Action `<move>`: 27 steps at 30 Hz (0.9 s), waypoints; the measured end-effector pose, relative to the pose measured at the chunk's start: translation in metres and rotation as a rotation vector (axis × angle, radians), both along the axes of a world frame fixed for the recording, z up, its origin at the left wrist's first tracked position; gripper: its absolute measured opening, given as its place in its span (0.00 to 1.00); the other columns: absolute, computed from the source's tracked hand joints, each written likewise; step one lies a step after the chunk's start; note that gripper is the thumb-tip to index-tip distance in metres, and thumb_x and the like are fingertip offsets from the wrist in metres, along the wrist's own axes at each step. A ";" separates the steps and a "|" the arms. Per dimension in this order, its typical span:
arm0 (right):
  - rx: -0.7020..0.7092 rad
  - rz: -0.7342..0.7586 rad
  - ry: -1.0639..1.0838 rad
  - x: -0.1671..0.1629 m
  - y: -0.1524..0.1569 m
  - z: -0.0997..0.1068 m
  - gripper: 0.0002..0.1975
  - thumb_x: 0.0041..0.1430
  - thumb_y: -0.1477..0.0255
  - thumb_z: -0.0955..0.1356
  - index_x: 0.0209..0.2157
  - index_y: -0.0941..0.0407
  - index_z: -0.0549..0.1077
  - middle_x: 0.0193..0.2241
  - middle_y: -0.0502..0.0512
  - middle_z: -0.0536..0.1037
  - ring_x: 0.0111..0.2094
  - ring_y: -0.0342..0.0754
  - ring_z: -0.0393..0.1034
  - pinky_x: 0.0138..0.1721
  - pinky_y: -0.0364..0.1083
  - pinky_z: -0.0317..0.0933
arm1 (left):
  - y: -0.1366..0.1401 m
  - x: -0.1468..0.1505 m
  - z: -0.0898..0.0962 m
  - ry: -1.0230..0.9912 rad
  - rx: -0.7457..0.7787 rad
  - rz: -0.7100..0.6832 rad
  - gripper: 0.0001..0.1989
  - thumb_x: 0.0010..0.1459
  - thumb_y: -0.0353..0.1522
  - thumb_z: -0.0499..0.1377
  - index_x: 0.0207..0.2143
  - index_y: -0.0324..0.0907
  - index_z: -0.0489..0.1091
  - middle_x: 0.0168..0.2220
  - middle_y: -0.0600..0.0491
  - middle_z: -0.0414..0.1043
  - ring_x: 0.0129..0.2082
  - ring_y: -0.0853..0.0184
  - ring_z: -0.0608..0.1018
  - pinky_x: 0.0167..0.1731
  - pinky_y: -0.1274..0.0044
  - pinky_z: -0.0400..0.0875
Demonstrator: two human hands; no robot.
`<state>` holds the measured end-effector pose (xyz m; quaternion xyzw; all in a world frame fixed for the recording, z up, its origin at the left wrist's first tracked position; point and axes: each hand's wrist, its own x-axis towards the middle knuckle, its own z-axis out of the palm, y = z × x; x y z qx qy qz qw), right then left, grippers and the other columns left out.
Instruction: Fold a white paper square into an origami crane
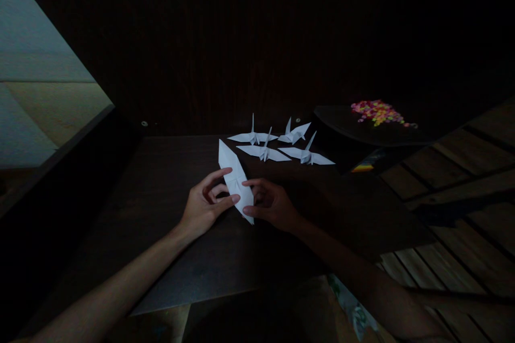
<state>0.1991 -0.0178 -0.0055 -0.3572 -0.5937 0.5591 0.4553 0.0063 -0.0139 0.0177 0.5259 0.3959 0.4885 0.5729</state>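
A long, pointed piece of folded white paper [237, 179] is tilted between both my hands above the dark desk. My left hand [207, 198] pinches its left side, with the thumb low on the front and the index finger higher up. On its right edge, my right hand [271, 203] grips with thumb and fingertips. Just beyond the hands lie several finished white paper cranes: one at the back left [253, 138], one at the back right [295, 133], one in front [264, 153] and another at the right [308, 156].
The dark desk top [161, 257] ends at a front edge near my body. A dark panel [241, 48] rises behind it. To the right, a rounded shelf [338, 120] bears a pile of small colourful bits [378, 112]. Wooden slats [462, 246] show at lower right.
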 end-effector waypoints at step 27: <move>0.538 -0.342 -0.211 -0.004 -0.004 0.014 0.12 0.54 0.70 0.73 0.42 0.50 0.79 0.27 0.51 0.76 0.28 0.45 0.67 0.31 0.46 0.64 | -0.017 0.004 -0.007 0.430 0.631 0.150 0.17 0.56 0.30 0.63 0.48 0.44 0.75 0.35 0.50 0.80 0.30 0.66 0.80 0.30 0.77 0.75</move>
